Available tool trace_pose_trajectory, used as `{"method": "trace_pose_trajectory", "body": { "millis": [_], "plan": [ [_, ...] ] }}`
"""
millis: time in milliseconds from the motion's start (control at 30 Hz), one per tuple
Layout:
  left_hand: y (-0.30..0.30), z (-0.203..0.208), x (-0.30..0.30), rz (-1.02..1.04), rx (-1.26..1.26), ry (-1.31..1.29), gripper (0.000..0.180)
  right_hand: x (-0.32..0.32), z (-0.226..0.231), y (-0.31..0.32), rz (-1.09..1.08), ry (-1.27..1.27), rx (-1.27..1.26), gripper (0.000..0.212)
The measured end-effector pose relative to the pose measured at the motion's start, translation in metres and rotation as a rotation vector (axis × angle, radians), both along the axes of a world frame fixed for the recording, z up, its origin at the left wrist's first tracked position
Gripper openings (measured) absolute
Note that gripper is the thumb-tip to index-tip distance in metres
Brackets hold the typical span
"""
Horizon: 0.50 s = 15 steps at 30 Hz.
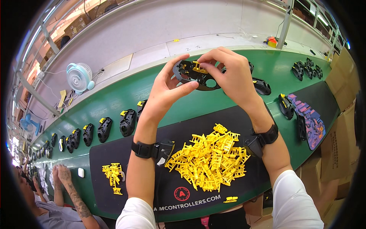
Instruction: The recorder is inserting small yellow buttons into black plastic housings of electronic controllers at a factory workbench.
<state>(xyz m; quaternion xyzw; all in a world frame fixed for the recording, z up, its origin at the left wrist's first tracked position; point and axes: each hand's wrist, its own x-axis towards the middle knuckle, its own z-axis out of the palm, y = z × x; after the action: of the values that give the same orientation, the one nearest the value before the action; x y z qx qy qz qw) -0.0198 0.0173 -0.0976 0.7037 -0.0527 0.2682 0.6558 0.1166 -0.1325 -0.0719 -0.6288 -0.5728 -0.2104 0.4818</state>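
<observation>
My left hand (166, 87) is closed around a black plastic shell (185, 73), held up above the bench with its hollow inside showing. With thumb and fingertips, my right hand (233, 74) pinches a small yellow plastic clip (197, 68) seated in or against the shell's inside. Between my forearms a big heap of yellow ladder-shaped clips (213, 160) lies on a black mat (145, 208). A smaller group of yellow clips (112, 175) sits left of my left forearm, and a stray clip (230, 199) rests near the mat's front edge.
Black shells, several with yellow clips, form a row (104, 129) along the green bench (106, 101) at left. More shells (308, 68) stand at far right, near a patterned mat (309, 122) and cardboard boxes (339, 141). A fan (79, 78) stands behind. A co-worker's hands (63, 173) are at left.
</observation>
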Motion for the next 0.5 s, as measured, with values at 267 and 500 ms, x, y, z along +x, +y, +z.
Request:
{"method": "trace_pose_trajectory", "body": {
  "millis": [267, 500],
  "plan": [
    [-0.0006, 0.0016, -0.002, -0.003, -0.017, -0.002, 0.067, -0.005, -0.0013, 0.0014, 0.003, -0.005, 0.051, 0.006],
    [-0.0024, 0.0022, -0.0042, 0.027, 0.004, 0.05, 0.067, -0.0038, -0.0075, 0.0038, -0.034, -0.128, 0.052, 0.009]
  ]
}}
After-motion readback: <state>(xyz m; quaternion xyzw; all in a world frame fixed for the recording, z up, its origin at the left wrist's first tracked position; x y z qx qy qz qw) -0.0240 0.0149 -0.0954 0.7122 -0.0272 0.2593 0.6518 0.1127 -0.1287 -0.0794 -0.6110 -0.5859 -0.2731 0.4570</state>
